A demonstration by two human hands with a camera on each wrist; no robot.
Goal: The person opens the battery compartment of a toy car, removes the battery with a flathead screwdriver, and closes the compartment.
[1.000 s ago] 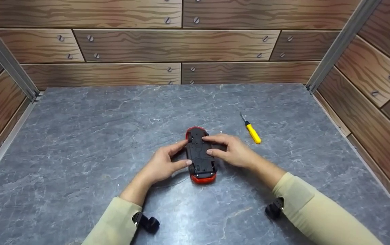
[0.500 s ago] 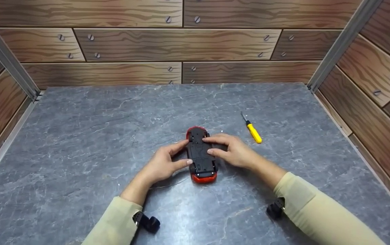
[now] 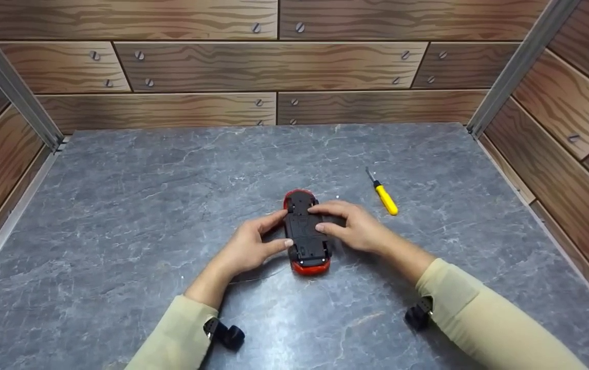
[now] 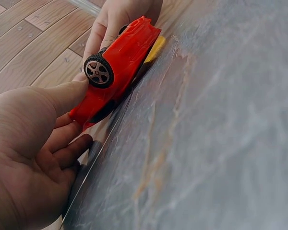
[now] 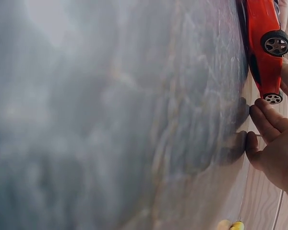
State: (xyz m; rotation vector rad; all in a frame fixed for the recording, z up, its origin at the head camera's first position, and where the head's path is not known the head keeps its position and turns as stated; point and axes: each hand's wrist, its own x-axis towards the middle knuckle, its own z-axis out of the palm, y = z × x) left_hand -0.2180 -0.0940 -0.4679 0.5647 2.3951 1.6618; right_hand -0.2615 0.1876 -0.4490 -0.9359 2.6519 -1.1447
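Observation:
A red toy car (image 3: 306, 231) lies upside down on the table, its black underside facing up in the head view. My left hand (image 3: 248, 249) holds the car's left side, with the thumb by one wheel and the index finger farther up. From the right, my right hand (image 3: 359, 228) grips it with thumb and index finger on the edge of the underside. The left wrist view shows the left thumb against a wheel (image 4: 99, 71) and other fingers near the car's lower end. In the right wrist view, the car's red side (image 5: 264, 28) and two wheels show.
A screwdriver (image 3: 386, 199) with a yellow handle lies to the right beyond the right hand. A tiny pale piece (image 3: 337, 197) is on the grey marbled table (image 3: 145, 195). Wood-patterned walls (image 3: 269, 67) enclose the back and sides.
The whole head view has shifted slightly. Both hands keep the same hold on the toy car, and it stays in place on the table.

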